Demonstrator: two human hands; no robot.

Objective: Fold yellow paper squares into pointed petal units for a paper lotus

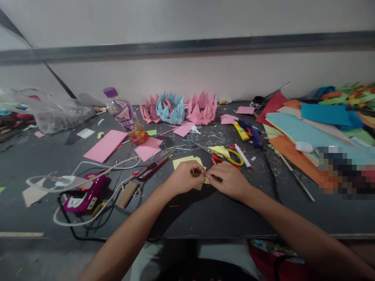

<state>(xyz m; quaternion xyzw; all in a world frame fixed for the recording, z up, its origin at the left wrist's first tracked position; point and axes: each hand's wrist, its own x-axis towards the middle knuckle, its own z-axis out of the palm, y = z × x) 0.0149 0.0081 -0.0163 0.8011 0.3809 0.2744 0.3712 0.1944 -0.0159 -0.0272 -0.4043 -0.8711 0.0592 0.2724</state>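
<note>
My left hand [187, 175] and my right hand [230, 180] meet above the table, thumbs and fingertips pinched together. Between them is something small and dim that the fingers mostly cover; its kind does not show. Beneath and behind the left hand lie square yellow paper sheets [184, 160], partly hidden. Just beyond my right hand rest scissors with yellow handles [236, 157] and a pair of red handles [215, 159]. A red and black utility knife [155, 166] lies to the left of my hands.
Pink and blue folded-paper rings [171, 109] stand by the wall. A bottle with a purple cap [125, 115], pink paper [106, 145] and a magenta device with cables [88, 193] are left. Right are a blue glue gun [253, 132], marker [243, 156] and coloured paper sheets [304, 127].
</note>
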